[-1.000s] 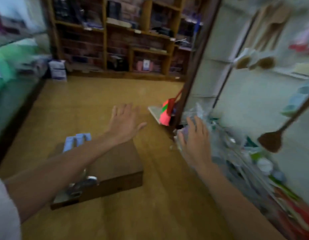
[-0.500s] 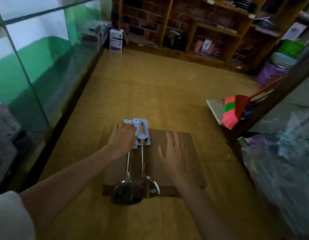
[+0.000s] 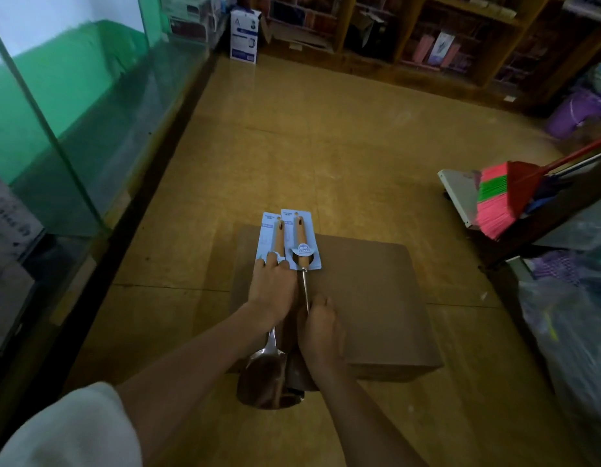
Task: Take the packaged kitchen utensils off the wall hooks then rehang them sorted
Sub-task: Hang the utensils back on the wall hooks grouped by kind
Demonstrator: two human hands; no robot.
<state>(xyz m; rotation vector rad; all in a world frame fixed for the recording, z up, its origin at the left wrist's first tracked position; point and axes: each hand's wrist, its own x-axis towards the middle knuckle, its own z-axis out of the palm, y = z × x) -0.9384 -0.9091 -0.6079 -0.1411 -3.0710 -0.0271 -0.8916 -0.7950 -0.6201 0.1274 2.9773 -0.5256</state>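
On the cardboard box point(image 3: 376, 298), your left hand point(image 3: 273, 291) presses flat on the left utensil point(image 3: 269, 232) while your right hand point(image 3: 321, 332) pinches the right utensil point(image 3: 300, 251) by its shaft; a careless lift could let the overhanging heads drag both off.

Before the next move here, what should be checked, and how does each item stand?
1. Utensils off hooks: ok, left utensil and right utensil lie side by side on the cardboard box.
2. Contact of left hand with left utensil: ok, rests on its card.
3. Grip of right hand on right utensil's shaft: cannot tell, fingers curl beside it.
4. Card tops free for hanging: ok, uncovered.
5. Sight of wall hooks: not ok, out of frame.
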